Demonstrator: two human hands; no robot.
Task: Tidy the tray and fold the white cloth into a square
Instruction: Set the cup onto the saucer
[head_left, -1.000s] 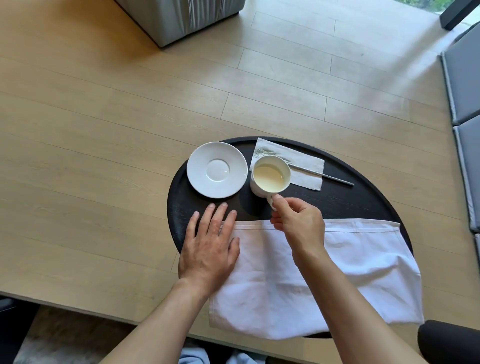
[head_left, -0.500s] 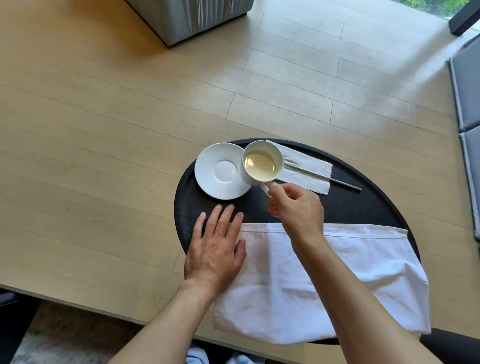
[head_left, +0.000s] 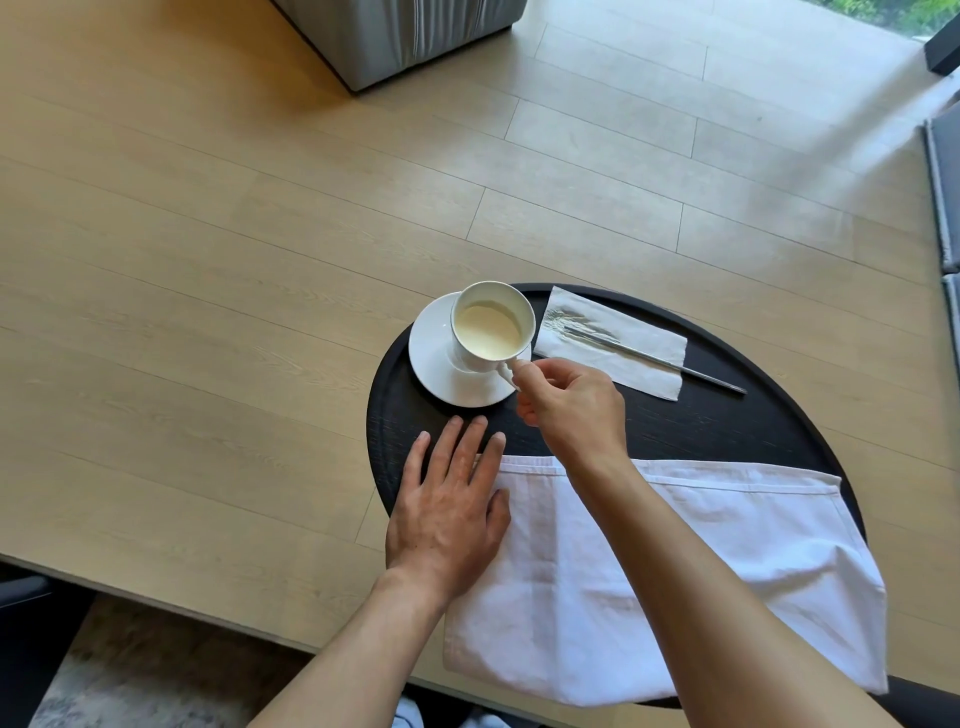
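A round black tray (head_left: 727, 431) lies on the wooden table. My right hand (head_left: 571, 405) pinches the handle of a white cup (head_left: 491, 327) holding pale liquid; the cup is over the white saucer (head_left: 441, 371) at the tray's far left, and I cannot tell whether it touches it. My left hand (head_left: 447, 509) lies flat, fingers apart, on the left edge of the white cloth (head_left: 727, 561), which covers the tray's near half and hangs over its front edge. A folded paper napkin (head_left: 623, 358) with a metal utensil (head_left: 675, 364) on it lies at the back right.
The wooden table (head_left: 234, 312) stretches left and back. A grey upholstered seat (head_left: 405, 36) stands at the far edge, grey cushions (head_left: 945, 182) at the right. The table's near edge runs just below my left wrist.
My right hand has lifted the cup from the tray's middle and carried it left over the saucer. The left hand has stayed flat on the cloth.
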